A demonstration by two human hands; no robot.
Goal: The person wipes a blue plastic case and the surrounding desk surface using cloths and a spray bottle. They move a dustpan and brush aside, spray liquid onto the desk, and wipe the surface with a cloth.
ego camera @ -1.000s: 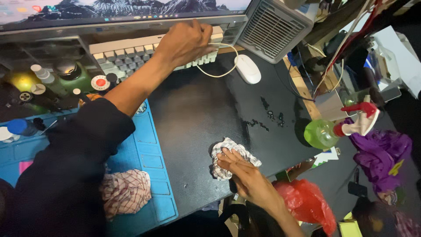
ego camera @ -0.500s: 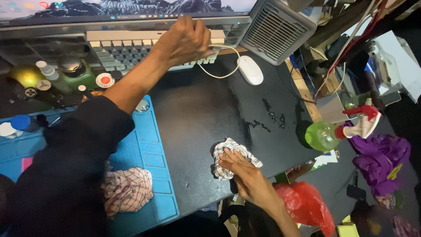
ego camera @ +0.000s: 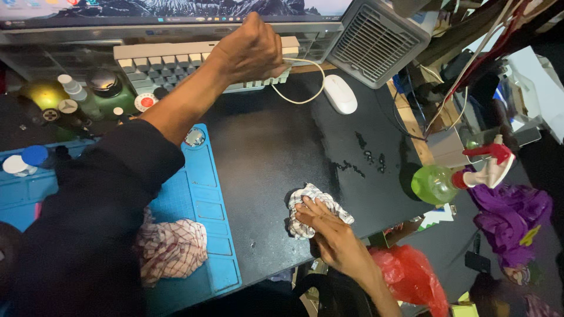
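My right hand (ego camera: pixel 329 232) presses a crumpled white checked cloth (ego camera: pixel 314 208) flat on the black desk mat (ego camera: pixel 270 164), near the front edge. Small water droplets (ego camera: pixel 367 157) lie on the mat to the upper right of the cloth. My left hand (ego camera: pixel 252 53), arm in a dark sleeve, reaches far forward and grips the front edge of a grey-and-white keyboard (ego camera: pixel 176 58), which is lifted or pushed back under the monitor (ego camera: pixel 176 9).
A white mouse (ego camera: pixel 341 94) with its cord lies right of the keyboard, beside a small grey fan (ego camera: pixel 382 38). A green spray bottle (ego camera: pixel 452 179) lies at the mat's right edge. A blue work mat (ego camera: pixel 200 199) with a red checked cloth (ego camera: pixel 170 246) sits left; small bottles stand behind it.
My left hand has shifted the keyboard slightly further back toward the monitor. My right hand stays on the cloth in nearly the same spot.
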